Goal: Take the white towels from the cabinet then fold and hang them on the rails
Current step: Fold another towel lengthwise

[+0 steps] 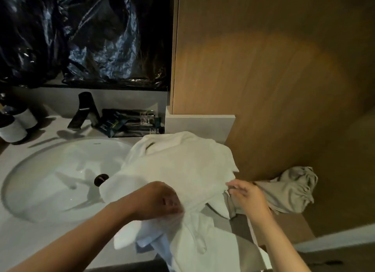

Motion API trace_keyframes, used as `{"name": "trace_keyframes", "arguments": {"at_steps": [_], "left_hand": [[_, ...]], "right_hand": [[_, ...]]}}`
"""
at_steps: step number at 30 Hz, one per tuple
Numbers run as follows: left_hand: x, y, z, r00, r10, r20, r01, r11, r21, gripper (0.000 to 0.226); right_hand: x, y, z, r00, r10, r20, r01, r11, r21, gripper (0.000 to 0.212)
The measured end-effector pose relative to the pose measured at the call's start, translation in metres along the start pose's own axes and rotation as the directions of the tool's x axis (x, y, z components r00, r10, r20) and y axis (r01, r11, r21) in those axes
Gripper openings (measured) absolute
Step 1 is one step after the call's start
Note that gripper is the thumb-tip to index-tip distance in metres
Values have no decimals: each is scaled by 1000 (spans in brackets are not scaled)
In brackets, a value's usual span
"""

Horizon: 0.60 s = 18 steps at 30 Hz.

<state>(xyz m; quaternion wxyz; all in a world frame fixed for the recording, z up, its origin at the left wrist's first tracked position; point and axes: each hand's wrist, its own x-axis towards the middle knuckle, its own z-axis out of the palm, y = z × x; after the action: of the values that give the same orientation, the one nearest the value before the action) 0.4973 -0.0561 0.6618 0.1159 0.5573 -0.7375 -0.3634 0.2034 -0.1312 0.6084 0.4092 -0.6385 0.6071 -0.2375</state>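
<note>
Nearest the lens, a white towel (182, 166) is seen draped over the front edge of a pale vanity counter (20, 241), its lower folds hanging toward the bottom of the frame. Its upper part is spread across the right end of the counter, and its left edge is laid over the right rim of an oval white sink (50, 170). A bunched fold near the front is gripped by the left hand (160, 200), whose fingers are curled into the cloth. The towel's right edge is pinched between thumb and fingertips of the right hand (247, 192). A strip of light blue fabric (154, 243) is partly covered by the towel just below the left hand.

A crumpled grey-beige cloth (288, 190) is piled just beside the right hand, against a wooden wall panel (263, 68). A dark drain (100, 179) is visible in the basin, close to the towel's edge. Behind the sink, a black faucet (84, 111) is mounted, with dark sachets (129, 121) stacked to its right. 2 dark bottles with white labels (14, 127) are stood at the counter's far left. The wall above the counter is covered by a shiny black plastic sheet (81, 38).
</note>
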Motion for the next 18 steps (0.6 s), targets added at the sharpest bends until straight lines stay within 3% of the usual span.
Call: {"name": "trace_keyframes", "arguments": {"at_steps": [3, 5, 7, 8, 10, 15, 18], "left_hand": [[14, -1, -13, 972, 84, -219, -103, 992, -75, 12], [26, 1, -24, 947, -3, -321, -21, 997, -71, 25], [40, 2, -36, 921, -4, -389, 14, 1000, 23, 12], [49, 0, -40, 916, 6, -402, 44, 992, 117, 15], [66, -6, -45, 935, -51, -352, 163, 941, 297, 45], [94, -10, -28, 936, -214, -280, 304, 892, 334, 65], [102, -11, -10, 911, -328, -251, 404, 835, 373, 72]], "right_hand": [[-11, -3, 9, 989, 38, -146, -36, 999, 16, 16], [-12, -9, 17, 983, 70, -170, -71, 997, 4, 26], [-10, -16, 27, 976, 171, -131, -170, 985, 22, 37], [-7, -19, 32, 970, 222, -104, -222, 975, 12, 42], [-4, -28, 39, 944, 325, -50, -327, 945, -18, 52], [-2, -37, 55, 903, 427, -51, -412, 893, 182, 46], [-5, -39, 62, 906, 409, -110, -398, 910, 114, 43]]}}
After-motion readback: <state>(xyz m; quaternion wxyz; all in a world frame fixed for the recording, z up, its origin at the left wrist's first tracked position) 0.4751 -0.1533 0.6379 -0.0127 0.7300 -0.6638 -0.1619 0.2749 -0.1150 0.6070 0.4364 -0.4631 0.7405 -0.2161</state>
